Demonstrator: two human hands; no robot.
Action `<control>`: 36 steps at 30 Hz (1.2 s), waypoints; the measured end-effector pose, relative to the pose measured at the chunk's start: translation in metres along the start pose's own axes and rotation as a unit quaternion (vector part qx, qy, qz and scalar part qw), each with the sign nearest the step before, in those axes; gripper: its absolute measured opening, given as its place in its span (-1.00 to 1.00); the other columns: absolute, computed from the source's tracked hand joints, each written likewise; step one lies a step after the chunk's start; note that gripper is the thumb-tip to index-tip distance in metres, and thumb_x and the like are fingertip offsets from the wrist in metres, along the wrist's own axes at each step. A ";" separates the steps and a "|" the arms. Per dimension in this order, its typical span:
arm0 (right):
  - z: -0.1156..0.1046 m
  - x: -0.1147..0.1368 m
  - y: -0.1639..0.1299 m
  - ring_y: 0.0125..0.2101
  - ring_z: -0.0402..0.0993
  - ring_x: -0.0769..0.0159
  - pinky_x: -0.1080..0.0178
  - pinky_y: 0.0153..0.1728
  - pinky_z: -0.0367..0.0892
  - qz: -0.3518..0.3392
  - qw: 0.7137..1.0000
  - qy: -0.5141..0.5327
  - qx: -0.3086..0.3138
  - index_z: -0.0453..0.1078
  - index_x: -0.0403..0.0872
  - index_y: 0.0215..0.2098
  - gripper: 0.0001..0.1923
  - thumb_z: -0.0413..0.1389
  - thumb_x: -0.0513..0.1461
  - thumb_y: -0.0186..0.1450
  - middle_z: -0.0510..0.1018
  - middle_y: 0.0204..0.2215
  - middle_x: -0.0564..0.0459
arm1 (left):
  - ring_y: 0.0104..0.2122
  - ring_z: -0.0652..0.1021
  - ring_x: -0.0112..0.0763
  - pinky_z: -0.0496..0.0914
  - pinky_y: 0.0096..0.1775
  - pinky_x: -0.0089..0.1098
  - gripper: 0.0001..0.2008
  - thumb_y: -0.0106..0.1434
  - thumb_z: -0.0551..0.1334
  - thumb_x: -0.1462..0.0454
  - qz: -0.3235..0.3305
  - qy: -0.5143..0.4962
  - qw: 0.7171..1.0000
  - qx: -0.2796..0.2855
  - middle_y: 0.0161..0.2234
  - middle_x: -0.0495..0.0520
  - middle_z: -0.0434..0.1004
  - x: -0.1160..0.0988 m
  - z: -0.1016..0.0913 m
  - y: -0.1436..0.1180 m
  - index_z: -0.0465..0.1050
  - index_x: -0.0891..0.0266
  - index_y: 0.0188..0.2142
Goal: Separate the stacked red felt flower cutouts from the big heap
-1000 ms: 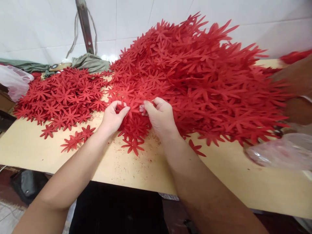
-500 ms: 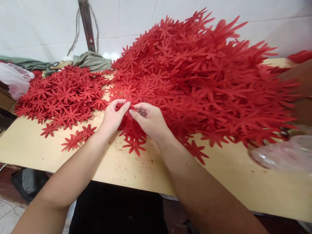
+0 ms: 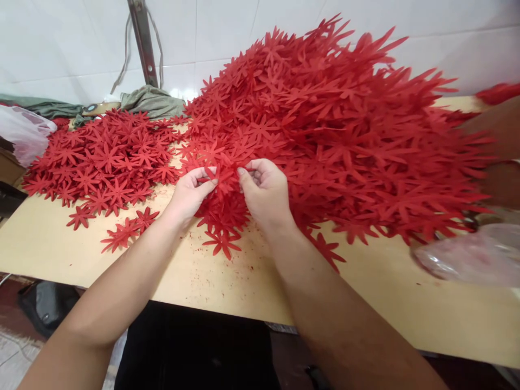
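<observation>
A tall heap of red star-shaped cut-outs (image 3: 333, 124) covers the middle and right of the pale wooden table (image 3: 227, 276). My left hand (image 3: 189, 195) and my right hand (image 3: 266, 192) meet at the heap's near-left edge, both pinching a small stack of red cut-outs (image 3: 225, 179) between thumb and fingers. A flatter spread of separated red cut-outs (image 3: 105, 157) lies to the left of my left hand. Loose single cut-outs (image 3: 125, 230) rest near the table's front.
Another person's arm (image 3: 501, 151) reaches in at the right edge above a clear plastic bag (image 3: 467, 254). A second plastic bag (image 3: 22, 135) sits far left. Green cloth (image 3: 150, 103) and a metal post (image 3: 142, 40) stand against the white tiled wall.
My right hand's fingers have shifted up and apart on the stack, from a closed pinch half a second ago. My left hand has stayed in place.
</observation>
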State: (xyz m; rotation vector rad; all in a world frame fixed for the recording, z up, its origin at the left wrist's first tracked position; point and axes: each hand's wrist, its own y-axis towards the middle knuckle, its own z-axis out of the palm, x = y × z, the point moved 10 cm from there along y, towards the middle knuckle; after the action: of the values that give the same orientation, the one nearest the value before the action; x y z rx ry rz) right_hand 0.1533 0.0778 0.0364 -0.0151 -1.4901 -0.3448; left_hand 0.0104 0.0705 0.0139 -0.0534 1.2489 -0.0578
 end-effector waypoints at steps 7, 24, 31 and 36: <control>-0.009 -0.012 0.006 -0.58 0.32 0.49 0.35 -0.52 0.39 0.032 0.998 0.062 0.002 0.17 -0.05 -0.47 -0.88 0.06 -0.32 0.16 0.36 -0.57 0.19 | -0.66 0.35 -0.69 0.24 -0.53 -0.59 -0.88 -0.02 0.25 0.49 -0.004 0.003 1.000 -0.004 -0.63 -0.15 0.40 -0.004 0.002 -0.003 0.37 0.31 -0.50; 0.035 0.004 -0.019 -0.42 0.42 0.39 0.27 -0.33 0.38 -0.042 0.984 -0.022 0.172 0.32 -0.06 -0.38 -0.73 0.24 -0.12 0.02 0.48 -0.45 0.10 | -0.62 0.21 -0.64 0.18 -0.48 -0.51 -0.74 0.07 0.29 0.27 0.061 0.141 0.988 -0.034 -0.66 -0.16 0.21 -0.015 -0.005 -0.002 0.23 0.27 -0.61; 0.028 0.004 -0.012 -0.57 0.30 0.47 0.31 -0.44 0.30 -0.046 0.989 -0.024 0.137 0.31 -0.08 -0.49 -0.96 0.11 -0.30 0.08 0.38 -0.62 0.17 | -0.64 0.09 -0.63 0.06 -0.53 -0.50 -0.61 0.15 0.22 0.19 0.081 0.172 0.981 -0.027 -0.68 -0.17 0.00 -0.015 -0.006 -0.002 0.08 0.24 -0.66; 0.015 0.002 -0.006 -0.57 0.29 0.45 0.31 -0.49 0.28 -0.056 0.994 -0.044 0.081 0.31 -0.06 -0.50 -0.94 0.13 -0.28 0.08 0.41 -0.59 0.14 | -0.56 0.31 -0.60 0.23 -0.42 -0.52 -0.86 0.09 0.24 0.35 0.072 0.123 0.990 -0.007 -0.63 -0.14 0.30 -0.006 -0.001 0.004 0.31 0.28 -0.55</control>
State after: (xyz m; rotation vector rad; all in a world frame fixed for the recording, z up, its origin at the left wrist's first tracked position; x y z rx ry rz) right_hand 0.1373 0.0753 0.0386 0.1848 -1.6067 -0.3159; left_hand 0.0075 0.0746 0.0190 0.0326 1.4962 0.0707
